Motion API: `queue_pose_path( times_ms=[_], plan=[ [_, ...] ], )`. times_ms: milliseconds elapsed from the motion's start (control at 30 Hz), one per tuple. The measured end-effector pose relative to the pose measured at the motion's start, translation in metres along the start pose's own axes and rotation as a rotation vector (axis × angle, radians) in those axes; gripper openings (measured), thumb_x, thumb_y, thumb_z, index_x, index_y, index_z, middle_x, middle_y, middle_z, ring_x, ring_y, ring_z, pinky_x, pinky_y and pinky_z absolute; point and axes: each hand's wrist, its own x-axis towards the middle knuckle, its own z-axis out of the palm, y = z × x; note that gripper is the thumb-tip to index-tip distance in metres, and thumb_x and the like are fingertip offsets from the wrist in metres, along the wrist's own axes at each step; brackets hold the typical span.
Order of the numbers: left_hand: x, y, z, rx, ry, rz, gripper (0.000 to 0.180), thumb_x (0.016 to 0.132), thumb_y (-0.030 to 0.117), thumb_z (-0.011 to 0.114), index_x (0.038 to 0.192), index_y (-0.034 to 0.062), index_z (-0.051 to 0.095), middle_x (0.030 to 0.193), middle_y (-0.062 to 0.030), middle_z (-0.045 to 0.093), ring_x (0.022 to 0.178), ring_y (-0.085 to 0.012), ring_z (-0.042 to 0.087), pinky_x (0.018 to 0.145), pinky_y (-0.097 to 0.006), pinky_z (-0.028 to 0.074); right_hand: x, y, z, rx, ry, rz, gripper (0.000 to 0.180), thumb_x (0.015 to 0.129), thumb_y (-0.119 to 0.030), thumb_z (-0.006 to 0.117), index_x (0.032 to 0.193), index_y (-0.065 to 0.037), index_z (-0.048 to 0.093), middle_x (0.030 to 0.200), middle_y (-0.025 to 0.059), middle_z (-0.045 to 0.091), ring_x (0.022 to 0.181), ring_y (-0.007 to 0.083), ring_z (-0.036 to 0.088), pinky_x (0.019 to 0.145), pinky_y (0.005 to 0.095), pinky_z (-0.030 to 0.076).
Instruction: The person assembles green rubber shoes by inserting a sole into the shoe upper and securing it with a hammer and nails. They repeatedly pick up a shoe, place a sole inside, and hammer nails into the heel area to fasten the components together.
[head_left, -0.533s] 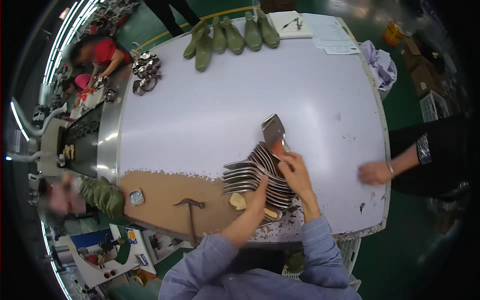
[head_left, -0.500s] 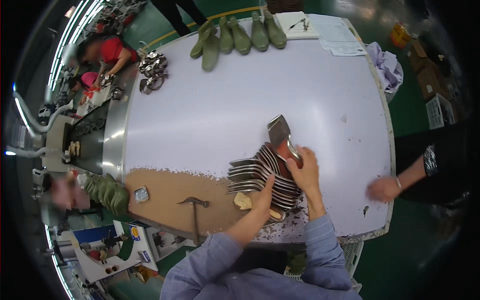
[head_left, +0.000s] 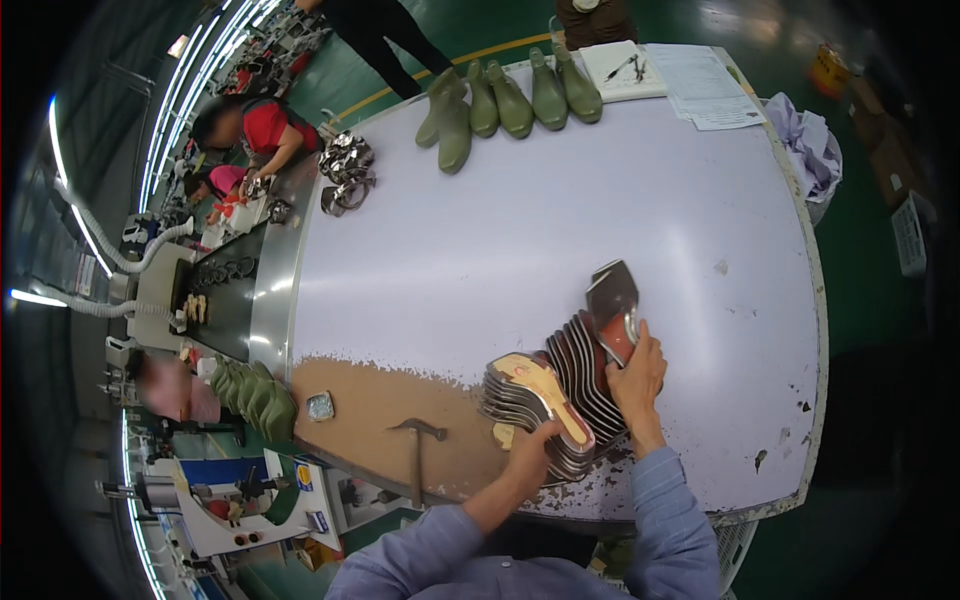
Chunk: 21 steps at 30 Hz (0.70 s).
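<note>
A left stack of shoe soles (head_left: pixel 528 375) lies near the table's front edge, the top one showing a yellowish face. My left hand (head_left: pixel 530 458) closes on the narrow end of this stack. Beside it, overlapping dark reddish-brown soles (head_left: pixel 580 360) with shiny edges stand fanned on their sides. My right hand (head_left: pixel 637 385) grips the end of the rightmost sole (head_left: pixel 612 295), whose broad dark end points away from me. A small yellowish piece (head_left: pixel 503 435) shows beside the left stack, partly covered.
A hammer (head_left: pixel 416 455) and a small silvery block (head_left: pixel 320 406) lie on the brown patch at left. Green shoe lasts (head_left: pixel 513 105) stand along the far edge, near papers (head_left: pixel 705 90). Shiny strappy pieces (head_left: pixel 347 170) sit far left. Other people work beyond.
The left stack has turned so that a yellowish face shows on top. My view has shifted left. Another person's hand at the right edge is gone from sight.
</note>
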Motion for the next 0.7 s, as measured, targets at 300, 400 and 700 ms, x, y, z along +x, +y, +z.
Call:
queue_pose_path(
  times_ms=[300,400,700],
  plan=[
    [-0.042,-0.005,-0.036,0.057,-0.293,0.360,0.082,0.084,-0.004,0.075,0.150,0.0017,0.027,0.143,-0.0123,0.047,0.135,-0.0235,0.048,0.113,-0.039,0.040,-0.009,0.013,-0.081,0.624,0.098,0.165,0.043,0.090,-0.019,0.070,0.126,0.000,0.056,0.105,0.0100,0.061,0.096,0.0211,0.061,0.086,0.0349,0.051],
    [-0.044,0.002,-0.054,0.060,-0.376,0.376,0.087,0.084,0.006,0.079,0.151,-0.0002,0.025,0.146,-0.0136,0.044,0.137,-0.0246,0.046,0.115,-0.040,0.037,-0.024,-0.037,-0.102,0.923,-0.107,0.323,0.045,0.103,-0.049,0.054,0.100,-0.006,0.063,0.075,0.0036,0.064,0.061,0.0091,0.060,0.050,0.0212,0.045],
    [-0.089,0.087,-0.172,0.425,0.276,0.647,0.093,0.078,0.012,0.080,0.153,-0.0026,0.026,0.144,-0.0170,0.046,0.137,-0.0269,0.045,0.115,-0.039,0.036,-0.140,-0.186,0.033,0.807,-0.482,0.123,0.042,0.099,-0.024,0.071,0.128,0.003,0.056,0.111,0.0115,0.068,0.098,0.0167,0.062,0.089,0.0305,0.050]
  ],
)
